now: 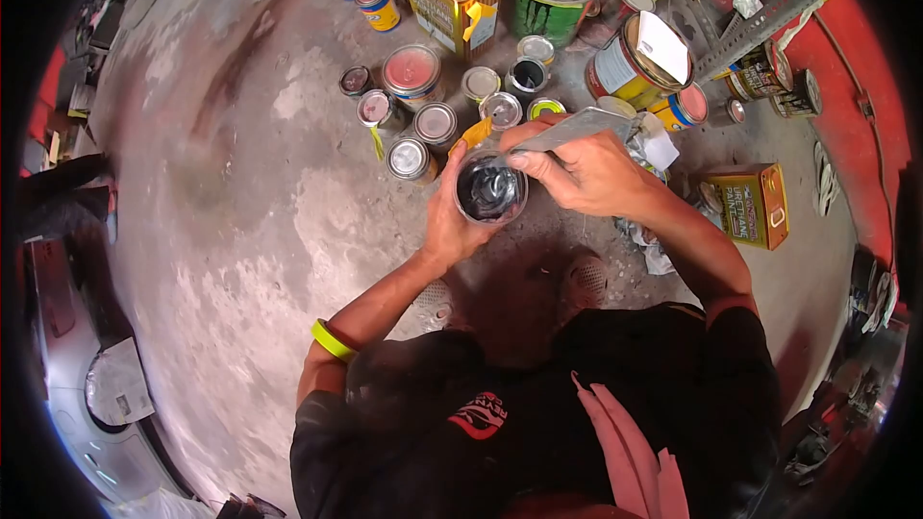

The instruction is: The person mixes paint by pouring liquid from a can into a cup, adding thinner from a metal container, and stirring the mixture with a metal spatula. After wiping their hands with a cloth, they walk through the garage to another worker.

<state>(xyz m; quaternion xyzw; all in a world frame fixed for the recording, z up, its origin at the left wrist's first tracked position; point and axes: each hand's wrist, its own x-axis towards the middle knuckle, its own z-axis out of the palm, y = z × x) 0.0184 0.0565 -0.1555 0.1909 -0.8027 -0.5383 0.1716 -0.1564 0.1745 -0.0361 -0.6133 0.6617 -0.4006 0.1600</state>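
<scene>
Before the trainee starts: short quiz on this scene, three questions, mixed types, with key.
1. True or false: the left hand holds the cup with dark liquid in it.
2. Pick one. The right hand holds:
a) a rag
b) a flat strip
c) a brush
3. Fill in the blank: the bright yellow band is worn on the person's ____ arm.

Key
1. True.
2. b, the flat strip.
3. left.
</scene>
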